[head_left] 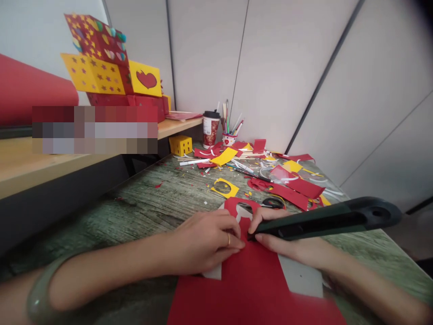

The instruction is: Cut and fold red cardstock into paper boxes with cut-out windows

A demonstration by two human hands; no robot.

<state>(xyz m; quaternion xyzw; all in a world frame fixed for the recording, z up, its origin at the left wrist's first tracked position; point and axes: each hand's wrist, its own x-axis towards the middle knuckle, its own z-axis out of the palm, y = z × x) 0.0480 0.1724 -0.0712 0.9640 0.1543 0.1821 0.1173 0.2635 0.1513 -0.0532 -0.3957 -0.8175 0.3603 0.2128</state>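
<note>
A: Layout, big to small?
B: Seeing desk (162,198), scraps littered beyond both hands. Under the hands: red sheet (250,280) over grey board (301,277).
A: Grip?
B: Pressing flat on sheet with left hand (206,241), fingers together, clamping nothing. Clamped on cutter (324,221) with right hand (289,247), tip on sheet beside left fingertips. Also scissors (273,203) just beyond right hand.

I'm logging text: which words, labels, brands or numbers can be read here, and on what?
None can be read.
The paper cup: red print, too blurred to read.
The pen mug: only a heart.
The dark tool in the right hand: no visible marking.
</note>
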